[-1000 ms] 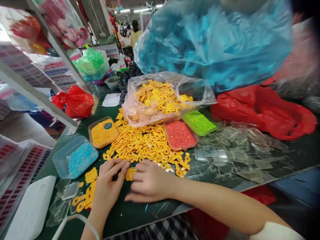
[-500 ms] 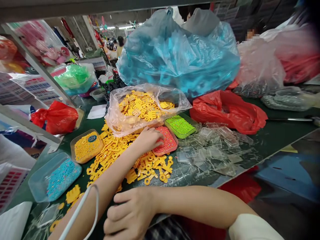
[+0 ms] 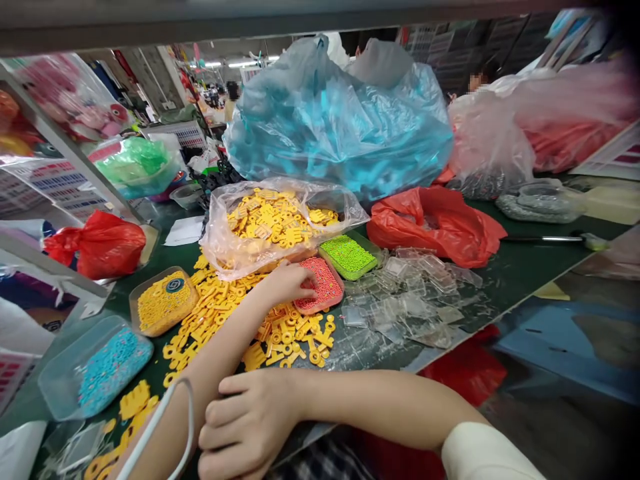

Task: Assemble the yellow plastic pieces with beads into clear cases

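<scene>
My left hand [image 3: 286, 283] reaches across the green table to a flat tray of red beads [image 3: 327, 281]. Its fingertips are pressed together at the tray's near edge, and what they pinch is too small to see. My right hand [image 3: 244, 421] rests at the table's near edge beside my left forearm, with its fingers curled in and whatever is inside them hidden. A pile of loose yellow plastic pieces [image 3: 217, 308] lies under my left arm. More of them fill an open clear bag [image 3: 273, 220] behind it.
A green bead tray [image 3: 349, 257] sits right of the red one. Tubs of yellow beads [image 3: 163, 307] and blue beads [image 3: 107, 367] stand at the left. Clear plastic pieces [image 3: 413, 303] cover the right. Red bags [image 3: 435, 223] [image 3: 100, 243] and a big blue bag [image 3: 340, 127] lie behind.
My left hand left the yellow pieces near me and reached forward to the red bead tray. My right hand drew back to the table edge and curled. The view tilted up.
</scene>
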Demonstrator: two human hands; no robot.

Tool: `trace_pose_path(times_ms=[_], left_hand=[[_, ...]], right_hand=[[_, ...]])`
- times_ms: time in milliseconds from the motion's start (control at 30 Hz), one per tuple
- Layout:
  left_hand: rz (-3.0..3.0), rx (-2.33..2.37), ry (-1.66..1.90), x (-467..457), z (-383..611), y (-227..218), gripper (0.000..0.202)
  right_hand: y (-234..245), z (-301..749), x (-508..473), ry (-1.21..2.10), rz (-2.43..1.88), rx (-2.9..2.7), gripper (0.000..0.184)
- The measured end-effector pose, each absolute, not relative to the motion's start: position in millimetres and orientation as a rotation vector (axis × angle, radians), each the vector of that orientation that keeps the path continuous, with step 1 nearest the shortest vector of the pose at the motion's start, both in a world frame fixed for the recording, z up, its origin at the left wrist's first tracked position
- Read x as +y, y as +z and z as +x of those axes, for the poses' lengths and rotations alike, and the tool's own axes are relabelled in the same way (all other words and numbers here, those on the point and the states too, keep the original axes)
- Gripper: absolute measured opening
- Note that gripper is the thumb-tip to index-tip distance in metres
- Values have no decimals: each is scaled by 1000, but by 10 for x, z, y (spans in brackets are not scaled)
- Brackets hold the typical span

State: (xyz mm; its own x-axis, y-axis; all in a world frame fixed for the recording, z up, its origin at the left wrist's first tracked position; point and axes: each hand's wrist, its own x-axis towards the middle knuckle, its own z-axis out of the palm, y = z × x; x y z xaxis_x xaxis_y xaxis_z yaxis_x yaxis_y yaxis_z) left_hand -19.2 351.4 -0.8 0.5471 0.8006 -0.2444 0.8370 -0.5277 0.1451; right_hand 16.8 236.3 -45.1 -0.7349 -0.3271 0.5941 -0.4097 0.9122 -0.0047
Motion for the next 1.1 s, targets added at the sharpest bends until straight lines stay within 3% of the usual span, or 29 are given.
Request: trace_pose_path(times_ms=[100, 267, 400, 600, 733, 967, 1100], left_hand=[[2536, 1442, -134, 3488, -223, 74, 26], [2528, 1374, -224, 3453, -172, -25, 20], [2548, 1371, -275, 3413, -127, -106, 21], [2578, 1356, -265, 3390, -131, -119, 8], [2582, 1371, -169, 3404, -164, -169, 17], [2490, 1467, 184, 3368, -245, -237, 12], [2343, 1505, 513, 3227, -299, -184, 23]], right_hand=[[-386, 152, 2346, 192, 476, -2407, 57], [-176, 342, 2286, 119, 363, -2399, 45], [-107, 782, 2336, 185, -36, -2411, 32], [-154, 1665, 2765, 676, -953, -2192, 20], [-69, 2122, 3234, 407, -1585, -2185, 33], [-41, 2181, 3933, 257, -1868, -2502, 21], [-105, 1994, 4177, 155, -2001, -2720, 29]])
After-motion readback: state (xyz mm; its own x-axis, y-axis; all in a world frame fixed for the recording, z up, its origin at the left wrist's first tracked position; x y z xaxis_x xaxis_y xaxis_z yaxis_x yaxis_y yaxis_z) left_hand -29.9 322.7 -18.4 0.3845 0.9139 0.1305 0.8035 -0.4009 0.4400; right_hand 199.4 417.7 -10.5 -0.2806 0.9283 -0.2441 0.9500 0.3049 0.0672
